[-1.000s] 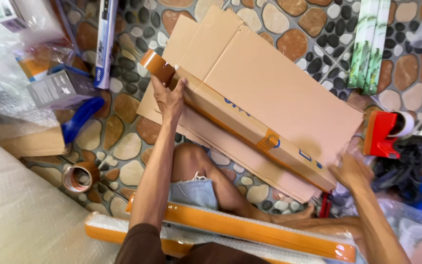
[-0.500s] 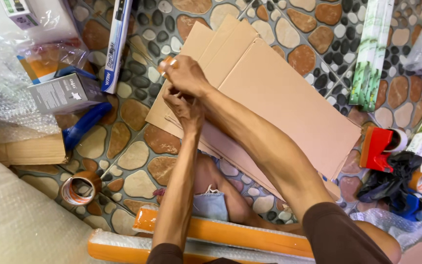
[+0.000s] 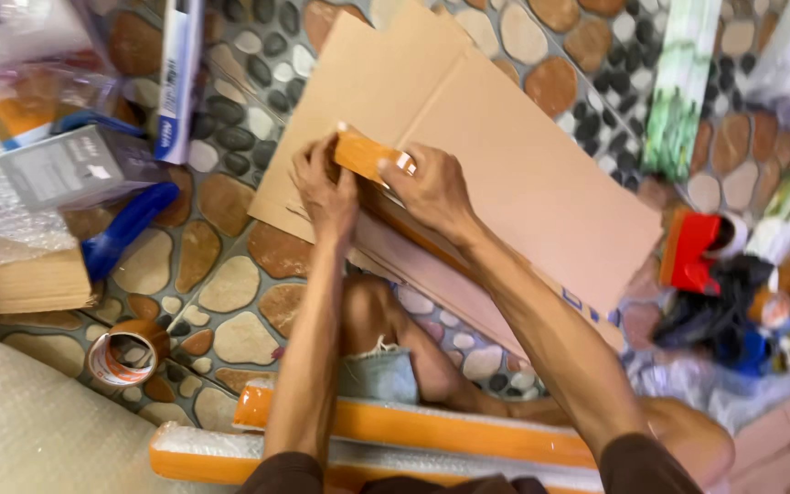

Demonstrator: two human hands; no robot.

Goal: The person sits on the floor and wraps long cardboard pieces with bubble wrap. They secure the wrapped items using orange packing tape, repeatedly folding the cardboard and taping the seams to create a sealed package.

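Roll of brown tape (image 3: 126, 351) lying flat on pebble-patterned floor (image 3: 230, 284), near a blue handle (image 3: 125, 230). Further right, a red tape dispenser (image 3: 690, 252) (beside dark clutter). Grey box (image 3: 70, 166) at upper left.

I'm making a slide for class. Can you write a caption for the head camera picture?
Left hand and right hand hold the end of an orange box over flat cardboard on a pebble floor.
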